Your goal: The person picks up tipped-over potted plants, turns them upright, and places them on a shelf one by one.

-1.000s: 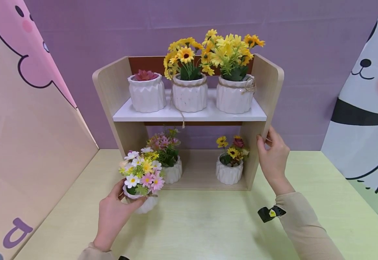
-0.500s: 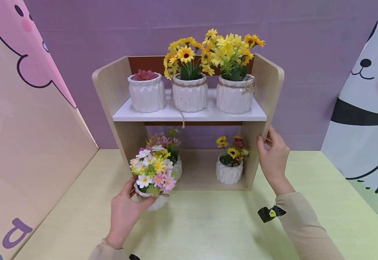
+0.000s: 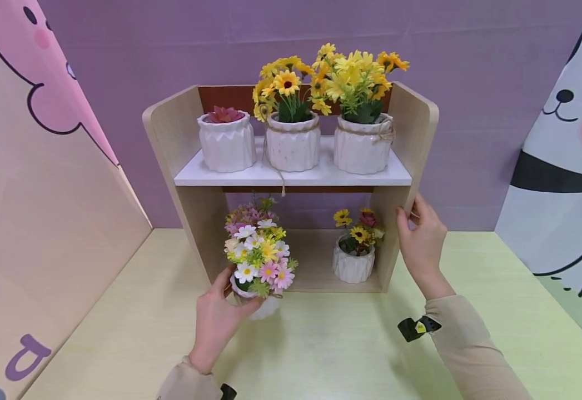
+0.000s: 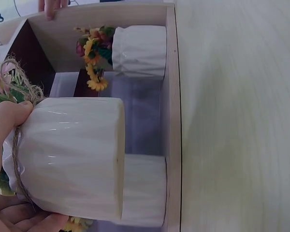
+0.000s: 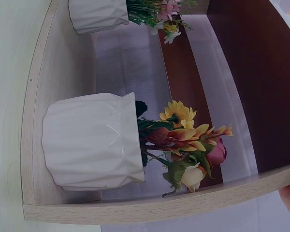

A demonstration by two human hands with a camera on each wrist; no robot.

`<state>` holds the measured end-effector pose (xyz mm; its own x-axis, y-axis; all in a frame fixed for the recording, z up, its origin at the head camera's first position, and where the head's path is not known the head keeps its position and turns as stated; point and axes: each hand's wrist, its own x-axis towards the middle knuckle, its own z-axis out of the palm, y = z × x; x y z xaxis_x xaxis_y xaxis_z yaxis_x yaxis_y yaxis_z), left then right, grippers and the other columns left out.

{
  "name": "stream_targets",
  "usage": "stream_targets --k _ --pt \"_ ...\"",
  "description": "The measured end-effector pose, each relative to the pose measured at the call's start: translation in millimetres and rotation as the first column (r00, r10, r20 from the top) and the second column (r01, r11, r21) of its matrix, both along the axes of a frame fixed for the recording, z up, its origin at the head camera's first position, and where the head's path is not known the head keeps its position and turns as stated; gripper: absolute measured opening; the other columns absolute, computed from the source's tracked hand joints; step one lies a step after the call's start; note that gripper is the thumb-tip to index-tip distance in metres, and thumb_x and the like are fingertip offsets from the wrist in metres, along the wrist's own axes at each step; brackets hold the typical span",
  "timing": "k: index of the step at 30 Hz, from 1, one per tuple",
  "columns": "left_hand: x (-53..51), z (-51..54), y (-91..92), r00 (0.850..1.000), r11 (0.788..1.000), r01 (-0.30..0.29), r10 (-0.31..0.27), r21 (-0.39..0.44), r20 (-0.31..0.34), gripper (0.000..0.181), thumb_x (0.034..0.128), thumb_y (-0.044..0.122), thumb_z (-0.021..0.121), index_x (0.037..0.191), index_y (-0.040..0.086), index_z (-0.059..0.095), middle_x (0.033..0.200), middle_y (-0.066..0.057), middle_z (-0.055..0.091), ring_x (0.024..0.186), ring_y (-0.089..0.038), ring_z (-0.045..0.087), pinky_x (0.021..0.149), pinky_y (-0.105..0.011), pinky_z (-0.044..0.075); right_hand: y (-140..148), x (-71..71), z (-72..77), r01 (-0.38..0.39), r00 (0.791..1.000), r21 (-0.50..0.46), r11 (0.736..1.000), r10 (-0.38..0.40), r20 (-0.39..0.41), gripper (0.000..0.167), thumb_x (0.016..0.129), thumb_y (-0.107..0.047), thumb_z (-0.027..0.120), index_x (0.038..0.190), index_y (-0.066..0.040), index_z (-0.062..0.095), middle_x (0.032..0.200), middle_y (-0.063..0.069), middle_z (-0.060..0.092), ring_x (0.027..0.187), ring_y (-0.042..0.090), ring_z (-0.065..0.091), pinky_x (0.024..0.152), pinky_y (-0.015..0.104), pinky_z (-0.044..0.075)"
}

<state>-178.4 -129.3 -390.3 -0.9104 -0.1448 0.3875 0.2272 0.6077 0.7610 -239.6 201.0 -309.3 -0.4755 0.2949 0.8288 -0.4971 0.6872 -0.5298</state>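
My left hand (image 3: 222, 319) grips a white ribbed flowerpot (image 4: 70, 154) near its twine-tied rim, thumb on one side and fingers on the other. White, pink and yellow daisies (image 3: 260, 258) fill this pot, held up in front of the lower shelf's left half. Behind it a pot of pinkish-purple flowers (image 3: 248, 216) is mostly covered in the head view. My right hand (image 3: 422, 241) grips the front edge of the wooden shelf unit's right side panel (image 3: 413, 139). Nearest to it, inside the lower shelf, stands a pot with yellow and dark red flowers (image 5: 94, 142).
On the white upper shelf (image 3: 291, 179) stand a pot with a red succulent (image 3: 227, 141) and two pots of yellow flowers (image 3: 293, 141). The unit rests on a pale table (image 3: 331, 344) before a purple backdrop (image 3: 471, 111). Cartoon-printed panels flank it.
The left hand has carried the daisy pot to the right, from beside the unit's left side to in front of the pinkish-purple flowers. My right hand has stayed on the side panel.
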Motion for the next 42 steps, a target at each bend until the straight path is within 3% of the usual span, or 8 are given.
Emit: stream_targets --k 6,15,29,38,42 --pt "-7.4 -2.6 13.1 1.0 1.0 0.018 -0.018 0.013 -0.025 0.077 0.0604 0.029 0.084 0.126 0.007 0.05 0.122 -0.016 0.057 0.103 -0.033 0.059 0.083 -0.04 0.049 1 -0.8 0.4 0.007 1.0 -0.001 1.0 -0.007 0.0 0.024 0.083 0.0 0.059 0.107 0.004 0.061 0.086 0.02 0.064 0.08 0.03 0.064 0.071 0.038 0.051" --pt "-12.1 -11.8 29.2 1.0 1.0 0.021 -0.021 0.017 -0.01 0.079 0.0599 0.034 0.083 0.126 0.007 0.05 0.113 -0.02 0.062 0.098 -0.031 0.061 0.081 -0.042 0.05 0 -3.2 -2.6 0.003 1.0 0.012 1.0 -0.003 -0.002 0.023 0.082 -0.002 0.06 0.105 0.004 0.061 0.086 0.02 0.064 0.08 0.029 0.063 0.07 0.037 0.051" --pt "-26.1 -13.6 62.0 0.999 0.999 0.051 -0.051 0.015 -0.016 0.079 0.0609 0.042 0.081 0.127 0.01 0.051 0.114 -0.014 0.062 0.1 -0.032 0.06 0.082 -0.045 0.049 2 -2.0 -0.3 0.006 1.0 0.008 1.0 -0.006 0.012 0.023 0.082 -0.002 0.06 0.105 0.004 0.06 0.087 0.02 0.064 0.081 0.03 0.064 0.071 0.035 0.051" --pt "-33.4 -15.4 73.3 0.998 0.999 0.038 -0.039 -0.01 -0.042 0.082 0.0598 0.042 0.081 0.128 0.009 0.05 0.108 -0.016 0.064 0.082 -0.029 0.064 0.074 -0.041 0.052 1 -1.2 0.3 0.005 1.0 0.012 1.0 -0.005 0.01 0.025 0.082 -0.001 0.061 0.106 0.005 0.06 0.087 0.021 0.064 0.081 0.03 0.063 0.071 0.035 0.051" --pt "-36.4 -14.5 77.7 0.999 0.999 0.034 -0.034 -0.011 -0.034 0.083 0.0601 0.043 0.08 0.129 0.01 0.049 0.11 -0.016 0.064 0.081 -0.03 0.064 0.075 -0.043 0.051 1 -1.2 0.5 0.001 1.0 0.006 1.0 -0.001 0.012 0.026 0.082 -0.002 0.061 0.107 0.004 0.06 0.088 0.021 0.064 0.082 0.03 0.063 0.072 0.035 0.051"
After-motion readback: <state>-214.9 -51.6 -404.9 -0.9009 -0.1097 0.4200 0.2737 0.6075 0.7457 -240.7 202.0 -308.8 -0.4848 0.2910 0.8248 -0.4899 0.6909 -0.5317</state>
